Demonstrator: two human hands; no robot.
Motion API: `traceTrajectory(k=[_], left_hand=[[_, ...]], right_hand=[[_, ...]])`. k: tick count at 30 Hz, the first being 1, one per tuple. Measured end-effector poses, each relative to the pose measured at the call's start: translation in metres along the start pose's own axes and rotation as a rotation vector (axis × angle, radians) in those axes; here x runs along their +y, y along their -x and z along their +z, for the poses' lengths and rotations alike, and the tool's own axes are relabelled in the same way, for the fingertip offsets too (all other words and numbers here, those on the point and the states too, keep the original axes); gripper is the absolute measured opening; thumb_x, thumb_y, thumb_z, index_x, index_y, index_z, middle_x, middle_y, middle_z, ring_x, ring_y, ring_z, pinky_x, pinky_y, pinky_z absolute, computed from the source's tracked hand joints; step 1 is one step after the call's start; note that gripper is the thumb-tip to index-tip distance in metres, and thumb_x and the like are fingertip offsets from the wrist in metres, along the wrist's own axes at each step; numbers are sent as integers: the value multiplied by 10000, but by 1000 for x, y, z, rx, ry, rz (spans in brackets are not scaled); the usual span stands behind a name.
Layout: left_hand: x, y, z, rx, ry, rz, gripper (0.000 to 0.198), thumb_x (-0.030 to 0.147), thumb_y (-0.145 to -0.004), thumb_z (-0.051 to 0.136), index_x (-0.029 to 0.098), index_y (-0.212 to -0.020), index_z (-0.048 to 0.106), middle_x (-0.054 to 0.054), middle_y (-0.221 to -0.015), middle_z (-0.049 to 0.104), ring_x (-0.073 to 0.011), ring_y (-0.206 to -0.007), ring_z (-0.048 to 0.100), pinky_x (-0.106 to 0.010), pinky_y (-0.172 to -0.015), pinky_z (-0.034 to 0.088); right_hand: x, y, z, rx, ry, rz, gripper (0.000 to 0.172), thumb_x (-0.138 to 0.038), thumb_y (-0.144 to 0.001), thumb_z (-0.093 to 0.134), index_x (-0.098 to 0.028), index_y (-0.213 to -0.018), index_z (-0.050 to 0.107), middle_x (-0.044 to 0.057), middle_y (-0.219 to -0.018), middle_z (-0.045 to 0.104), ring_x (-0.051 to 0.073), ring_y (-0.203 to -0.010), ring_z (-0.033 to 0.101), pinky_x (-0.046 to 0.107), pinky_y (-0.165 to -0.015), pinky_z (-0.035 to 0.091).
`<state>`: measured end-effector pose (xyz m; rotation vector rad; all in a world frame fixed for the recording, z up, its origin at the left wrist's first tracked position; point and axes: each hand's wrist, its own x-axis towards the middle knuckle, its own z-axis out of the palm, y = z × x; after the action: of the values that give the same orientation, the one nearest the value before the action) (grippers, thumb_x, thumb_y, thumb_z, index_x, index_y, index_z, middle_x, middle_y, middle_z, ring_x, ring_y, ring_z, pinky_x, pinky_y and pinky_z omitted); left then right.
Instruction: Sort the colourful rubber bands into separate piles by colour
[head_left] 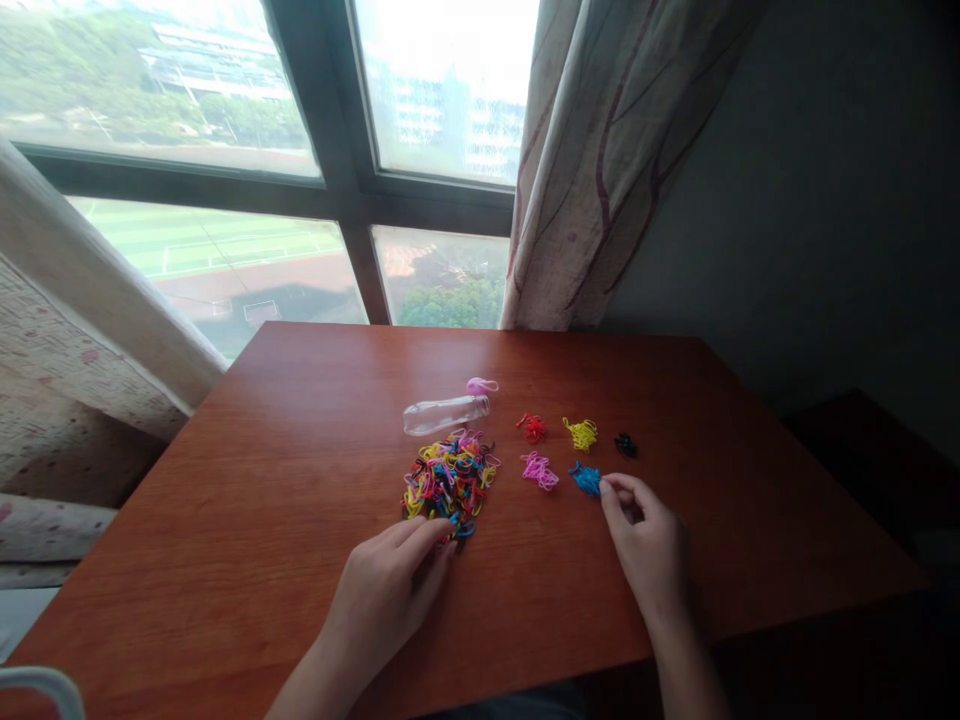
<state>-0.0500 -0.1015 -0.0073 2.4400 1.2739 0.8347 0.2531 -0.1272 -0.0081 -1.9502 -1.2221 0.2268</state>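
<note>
A mixed heap of small coloured rubber bands (448, 475) lies mid-table. At its near edge my left hand (394, 580) has thumb and forefinger closing on a few bands. My right hand (649, 540) is pinched, its fingertips touching the right edge of a small blue pile of rubber bands (584, 478); what sits between those fingertips is too small to make out. Around the blue pile are a pink pile (540, 471), a red pile (532, 429), a yellow pile (581, 433) and a black pile (625, 445), all of the same kind of bands.
Behind the heap, a clear plastic bottle-like container (445, 414) lies on its side, with a pink looped piece (481, 386) beside its right end. The brown wooden table (285, 480) reaches the window (345, 190). Patterned curtains (592, 170) hang on both sides.
</note>
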Motion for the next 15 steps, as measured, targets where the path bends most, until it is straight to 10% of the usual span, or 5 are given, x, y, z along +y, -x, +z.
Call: traceTrajectory(k=[15], left_hand=[[-1, -1, 2, -5, -8, -44, 157, 250, -939, 529, 247, -1016, 666, -7, -907, 752, -169, -745, 716, -253, -646, 540]], right_hand=[[-51, 50, 48, -309, -122, -292, 157, -209, -928, 520, -211, -884, 670, 27, -804, 703, 168, -704, 655, 238, -647, 478]])
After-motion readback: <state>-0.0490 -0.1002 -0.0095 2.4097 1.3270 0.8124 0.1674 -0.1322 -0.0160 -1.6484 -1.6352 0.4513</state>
